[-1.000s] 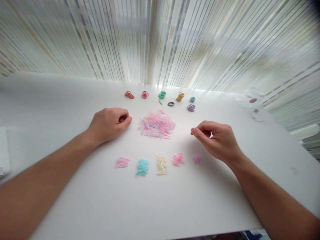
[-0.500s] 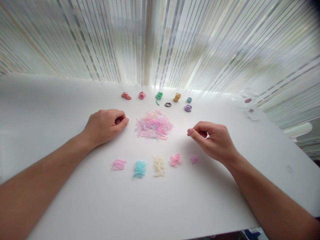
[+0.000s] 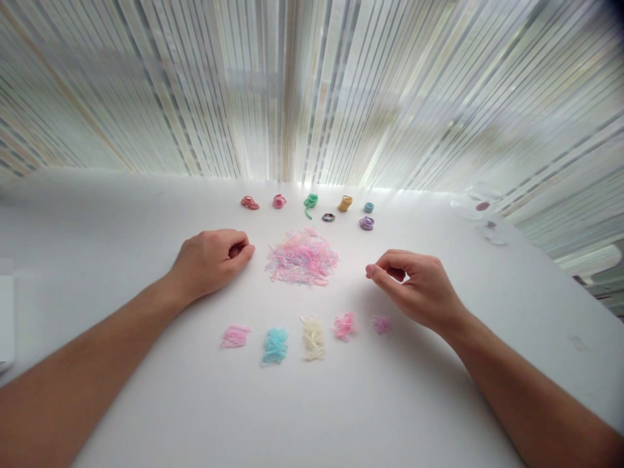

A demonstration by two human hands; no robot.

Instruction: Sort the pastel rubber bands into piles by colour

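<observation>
the mixed heap (image 3: 302,259) lay mid-table (image 3: 312,416), between the hands and touching neither. the left hand (image 3: 212,263) sat curled in a loose fist; whatever it might have held was hidden. the right hand (image 3: 414,286) had thumb and forefinger pinched together, with no band clearly visible between them. nearer the person, five small piles stood apart by colour: lilac (image 3: 236,337), blue (image 3: 275,345), cream (image 3: 312,338), pink (image 3: 345,326) and purple (image 3: 381,324). the heap looked far bigger than any of them, so most of the sorting seemed left.
</observation>
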